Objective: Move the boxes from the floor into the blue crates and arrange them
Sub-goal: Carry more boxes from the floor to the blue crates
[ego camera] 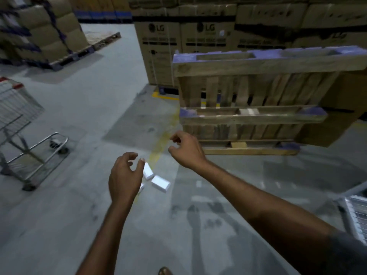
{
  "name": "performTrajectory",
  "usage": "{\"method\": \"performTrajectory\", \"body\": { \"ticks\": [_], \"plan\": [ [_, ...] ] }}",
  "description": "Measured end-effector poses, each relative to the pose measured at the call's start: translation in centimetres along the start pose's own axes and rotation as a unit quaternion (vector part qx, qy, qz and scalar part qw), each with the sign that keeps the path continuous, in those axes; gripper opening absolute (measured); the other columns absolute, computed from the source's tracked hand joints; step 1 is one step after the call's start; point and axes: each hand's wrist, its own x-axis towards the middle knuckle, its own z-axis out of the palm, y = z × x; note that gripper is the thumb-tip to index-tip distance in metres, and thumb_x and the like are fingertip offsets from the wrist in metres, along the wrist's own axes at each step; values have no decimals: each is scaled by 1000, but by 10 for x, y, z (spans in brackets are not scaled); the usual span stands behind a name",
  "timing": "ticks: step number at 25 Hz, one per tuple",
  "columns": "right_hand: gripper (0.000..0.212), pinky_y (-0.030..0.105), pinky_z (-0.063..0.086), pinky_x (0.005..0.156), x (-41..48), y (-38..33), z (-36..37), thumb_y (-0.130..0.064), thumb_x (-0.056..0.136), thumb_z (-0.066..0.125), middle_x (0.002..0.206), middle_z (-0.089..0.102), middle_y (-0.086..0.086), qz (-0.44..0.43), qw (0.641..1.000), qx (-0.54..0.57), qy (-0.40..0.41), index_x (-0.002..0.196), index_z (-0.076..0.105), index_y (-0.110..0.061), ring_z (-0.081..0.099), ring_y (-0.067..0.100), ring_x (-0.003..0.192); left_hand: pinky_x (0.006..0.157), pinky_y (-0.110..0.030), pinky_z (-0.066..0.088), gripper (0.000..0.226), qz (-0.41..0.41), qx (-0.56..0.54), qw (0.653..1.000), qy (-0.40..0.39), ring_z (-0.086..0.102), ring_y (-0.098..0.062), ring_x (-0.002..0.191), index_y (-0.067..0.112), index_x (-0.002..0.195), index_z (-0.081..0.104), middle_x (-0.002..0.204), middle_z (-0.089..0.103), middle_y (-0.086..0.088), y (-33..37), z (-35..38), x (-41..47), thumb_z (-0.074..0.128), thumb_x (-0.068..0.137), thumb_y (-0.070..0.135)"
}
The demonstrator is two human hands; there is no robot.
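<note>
Left hand: the left hand [125,175] is held out over the floor with fingers loosely curled and thumb spread. Nothing is grasped, so it is released.
Right hand: the right hand [188,149] is stretched further forward with its fingers hanging loosely bent. It too is released.
Boxes: three small white boxes are seen on the concrete floor [79,195], beyond the left hand in the view.
First box: the first box [148,171] is seen tilted, just past the left thumb tip.
Second box: the second box [160,183] is laid just to the right of the first, their corners close together.
Third box: the third box [141,188] is mostly hidden behind the left hand, and only a sliver is shown.
Yellow line: a worn yellow line [158,143] is painted on the floor next to the boxes.
Pallet: a wooden pallet [248,92] with blue-painted blocks is stood on edge beyond the right hand.
Cartons: brown LG cartons [158,46] are stacked behind the pallet.
Trolley: a wire shopping trolley [17,108] is parked at the left, well apart from the boxes.
Lower right edge: a pale ribbed object [355,213] is cut off by the frame and cannot be identified.
</note>
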Motion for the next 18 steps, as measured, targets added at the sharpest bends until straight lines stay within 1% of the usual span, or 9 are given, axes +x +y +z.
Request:
{"method": "performTrajectory", "body": {
  "ticks": [4, 7, 9, 11, 15, 18],
  "plan": [
    [34, 34, 55, 91, 52, -5, 61, -26, 81, 72, 113, 71, 0, 23, 1000, 5, -7, 113, 70, -18, 67, 19, 105, 77, -29, 47, 20, -16, 16, 1000, -16, 66, -13, 101, 27, 109, 66, 114, 67, 8, -53, 5, 65, 66, 93, 38],
    [35, 36, 55, 92, 92, 1, 103, -26, 80, 72, 113, 71, 2, 46, 999, 9, -16, 114, 69, -18, 68, 21, 104, 78, -30, 48, 19, -42, 24, 998, -32, 66, -11, 102, 29, 109, 66, 115, 66, 10, -88, 16, 105, 65, 93, 37],
    [36, 39, 56, 91, 123, 7, 131, -26, 78, 72, 111, 71, 2, 58, 998, 11, -23, 113, 68, -18, 68, 21, 103, 77, -29, 47, 18, -58, 33, 997, -41, 65, -12, 102, 28, 109, 65, 115, 66, 10, -114, 30, 132, 65, 93, 36],
    [35, 38, 56, 90, 151, 18, 155, -26, 79, 71, 112, 70, 1, 58, 998, 4, -37, 113, 68, -18, 67, 21, 103, 77, -29, 46, 19, -74, 40, 995, -45, 66, -13, 101, 26, 110, 66, 115, 66, 8, -138, 49, 155, 65, 93, 35],
    [36, 35, 55, 89, 216, 55, 206, -27, 80, 71, 113, 69, 1, 36, 997, -6, -66, 115, 67, -18, 67, 20, 104, 76, -27, 45, 20, -111, 56, 992, -33, 66, -14, 100, 24, 111, 66, 115, 67, 6, -192, 103, 192, 65, 94, 33],
    [37, 35, 55, 89, 254, 105, 253, -27, 80, 70, 113, 70, 0, 29, 995, -13, -99, 115, 66, -18, 67, 19, 104, 77, -28, 47, 20, -141, 62, 988, -23, 66, -13, 99, 23, 112, 66, 115, 67, 5, -243, 155, 200, 65, 93, 31]
  ]
}}
